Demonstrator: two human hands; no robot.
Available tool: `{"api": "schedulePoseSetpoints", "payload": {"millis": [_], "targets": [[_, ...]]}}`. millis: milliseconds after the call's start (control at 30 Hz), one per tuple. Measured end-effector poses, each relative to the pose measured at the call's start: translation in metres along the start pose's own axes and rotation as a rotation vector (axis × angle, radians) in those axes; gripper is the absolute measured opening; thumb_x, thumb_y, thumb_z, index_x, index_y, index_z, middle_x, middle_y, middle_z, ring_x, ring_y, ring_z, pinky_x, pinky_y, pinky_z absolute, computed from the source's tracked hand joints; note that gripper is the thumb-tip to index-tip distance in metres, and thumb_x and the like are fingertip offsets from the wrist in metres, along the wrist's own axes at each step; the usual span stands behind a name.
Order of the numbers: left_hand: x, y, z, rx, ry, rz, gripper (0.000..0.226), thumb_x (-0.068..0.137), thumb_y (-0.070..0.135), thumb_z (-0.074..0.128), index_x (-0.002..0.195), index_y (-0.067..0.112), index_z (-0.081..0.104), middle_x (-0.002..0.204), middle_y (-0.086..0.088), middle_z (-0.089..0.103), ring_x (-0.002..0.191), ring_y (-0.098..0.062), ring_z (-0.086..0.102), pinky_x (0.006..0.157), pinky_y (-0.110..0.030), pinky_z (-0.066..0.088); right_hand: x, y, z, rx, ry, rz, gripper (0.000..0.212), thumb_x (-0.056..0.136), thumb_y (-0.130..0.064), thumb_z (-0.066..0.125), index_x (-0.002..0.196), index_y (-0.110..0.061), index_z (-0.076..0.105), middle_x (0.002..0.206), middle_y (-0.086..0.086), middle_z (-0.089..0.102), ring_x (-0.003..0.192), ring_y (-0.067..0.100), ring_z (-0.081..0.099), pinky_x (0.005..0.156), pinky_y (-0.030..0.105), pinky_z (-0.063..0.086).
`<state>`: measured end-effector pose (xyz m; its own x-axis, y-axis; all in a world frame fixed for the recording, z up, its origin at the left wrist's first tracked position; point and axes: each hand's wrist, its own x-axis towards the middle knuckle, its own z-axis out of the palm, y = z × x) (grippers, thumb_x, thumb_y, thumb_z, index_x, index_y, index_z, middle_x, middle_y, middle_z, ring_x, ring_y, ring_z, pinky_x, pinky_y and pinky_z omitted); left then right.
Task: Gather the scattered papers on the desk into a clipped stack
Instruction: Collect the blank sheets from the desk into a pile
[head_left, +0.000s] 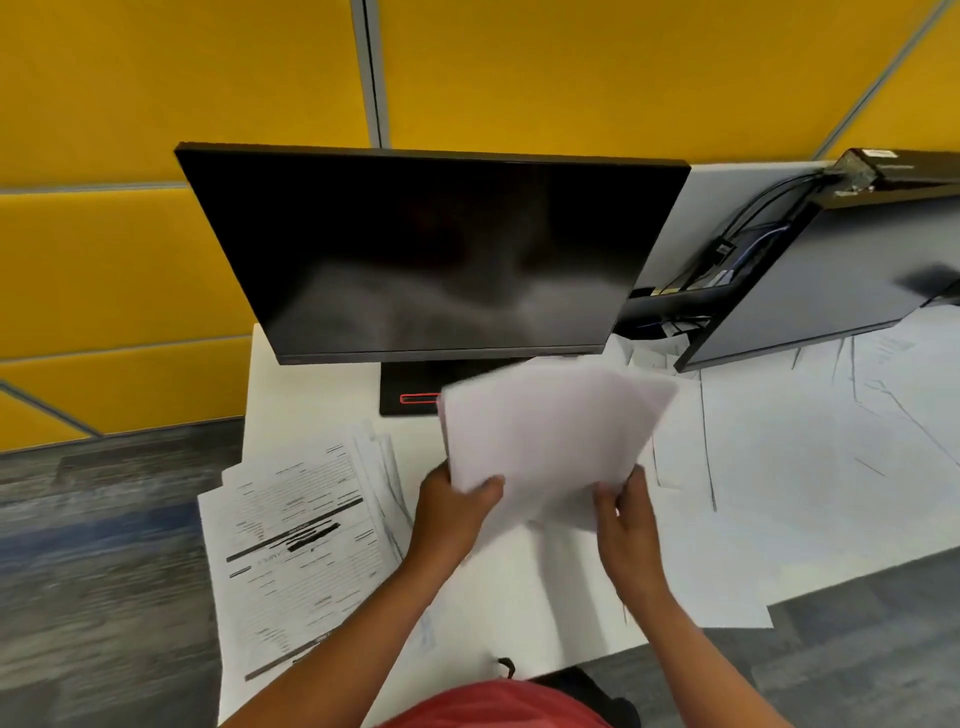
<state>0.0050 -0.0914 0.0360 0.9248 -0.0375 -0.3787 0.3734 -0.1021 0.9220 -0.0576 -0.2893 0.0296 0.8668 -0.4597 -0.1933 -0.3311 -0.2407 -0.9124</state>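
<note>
Yellow partition panels back a white desk (322, 364) with a dark monitor (431, 249). In front of that monitor, the left hand (454, 512) and right hand (626, 514) each pinch a lower corner of a lifted sheaf of papers (556, 431), thumbs on top. Printed sheets (296, 540) lie left of the monitor's base, more loose sheets (810, 467) to its right. The sheaf looks light, floppy and apt to slide apart; gripping both lower corners should steady it.

Both hands (454, 506) (626, 512) grip paper stack (550, 431) above desk (779, 467).
</note>
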Motion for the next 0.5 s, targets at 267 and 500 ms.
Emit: {"api": "schedulePoseSetpoints", "payload": {"millis": [267, 500], "targets": [[0.012, -0.018, -0.059, 0.013, 0.045, -0.156, 0.035, 0.084, 0.029, 0.079, 0.114, 0.024, 0.061, 0.098, 0.005, 0.072, 0.088, -0.014, 0.071, 0.072, -0.025, 0.057, 0.056, 0.021, 0.006, -0.335, -0.356, 0.215, 0.034, 0.091, 0.001, 0.051, 0.115, -0.020, 0.062, 0.099, 0.006, 0.072, 0.085, 0.025, 0.069, 0.071, 0.032, 0.054], [-0.027, -0.125, -0.232, 0.203, 0.741, -0.340, 0.075, 0.068, 0.059, 0.069, 0.128, 0.016, 0.056, 0.125, -0.009, 0.064, 0.110, -0.032, 0.064, 0.091, -0.053, 0.055, 0.082, 0.054, 0.021, -0.624, -0.382, 0.236, 0.044, 0.089, -0.001, 0.047, 0.130, -0.013, 0.056, 0.112, 0.011, 0.067, 0.096, 0.033, 0.062, 0.078, 0.035, 0.048]]}}
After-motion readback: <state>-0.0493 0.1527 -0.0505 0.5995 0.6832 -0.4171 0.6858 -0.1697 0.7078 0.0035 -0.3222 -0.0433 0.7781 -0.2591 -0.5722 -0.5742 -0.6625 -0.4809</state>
